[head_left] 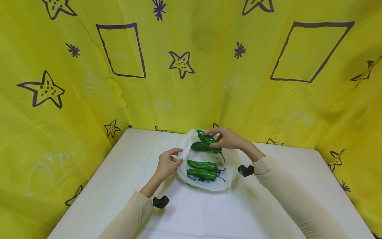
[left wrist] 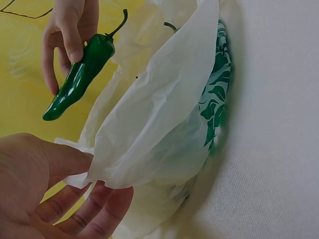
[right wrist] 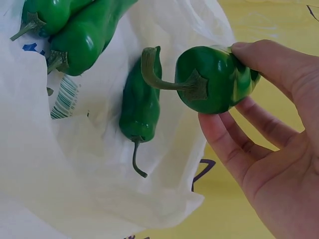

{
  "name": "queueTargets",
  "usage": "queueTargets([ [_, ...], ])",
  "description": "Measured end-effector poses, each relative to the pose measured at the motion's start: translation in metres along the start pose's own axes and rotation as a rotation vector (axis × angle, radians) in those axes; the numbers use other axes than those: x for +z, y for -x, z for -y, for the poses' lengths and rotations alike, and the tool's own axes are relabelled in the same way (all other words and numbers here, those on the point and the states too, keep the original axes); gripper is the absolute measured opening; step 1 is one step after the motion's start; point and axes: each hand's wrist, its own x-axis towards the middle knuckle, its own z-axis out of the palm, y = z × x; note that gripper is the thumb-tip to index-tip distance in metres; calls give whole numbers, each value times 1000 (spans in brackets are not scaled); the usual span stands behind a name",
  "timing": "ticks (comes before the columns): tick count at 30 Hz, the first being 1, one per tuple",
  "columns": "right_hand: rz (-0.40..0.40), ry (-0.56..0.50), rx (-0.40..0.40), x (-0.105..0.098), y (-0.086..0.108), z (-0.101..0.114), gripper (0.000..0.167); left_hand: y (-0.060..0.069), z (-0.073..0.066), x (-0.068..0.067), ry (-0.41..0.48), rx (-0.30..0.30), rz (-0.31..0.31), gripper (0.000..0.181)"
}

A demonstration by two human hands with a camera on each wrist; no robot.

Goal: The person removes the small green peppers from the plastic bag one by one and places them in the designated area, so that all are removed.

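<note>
A white plastic bag point(head_left: 209, 187) with green print sits with its mouth spread on the table. My left hand point(head_left: 167, 164) pinches the bag's left rim between thumb and fingers, as the left wrist view shows. Over the far side of the bag, my right hand point(head_left: 228, 138) grips a glossy green pepper point(right wrist: 202, 79), its curved stem pointing away from the palm. Inside the bag lie two green peppers side by side, the nearer pepper point(head_left: 201, 173) and its neighbour point(head_left: 202, 165). Another green pepper point(right wrist: 139, 102) rests farther back in the bag, partly behind the held one in the head view.
The bag stands on a white-covered table point(head_left: 191, 215). Close behind it hangs a yellow curtain point(head_left: 206, 93) printed with starfish and shells, which also encloses the left and right sides. A dark wrist device point(head_left: 161, 201) is worn at each cuff.
</note>
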Motion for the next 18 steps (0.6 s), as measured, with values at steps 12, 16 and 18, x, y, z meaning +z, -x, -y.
queueTargets([
  [12, -24, -32, -12, -7, 6, 1, 47, 0, -2, 0, -5, -17, 4, 36],
  [16, -29, -25, -24, -9, 8, 0, 48, -1, -1, -1, -7, -15, -1, 36],
  [18, -29, -20, -30, -10, 9, 0, 48, -1, 0, -1, -8, -10, -3, 35],
])
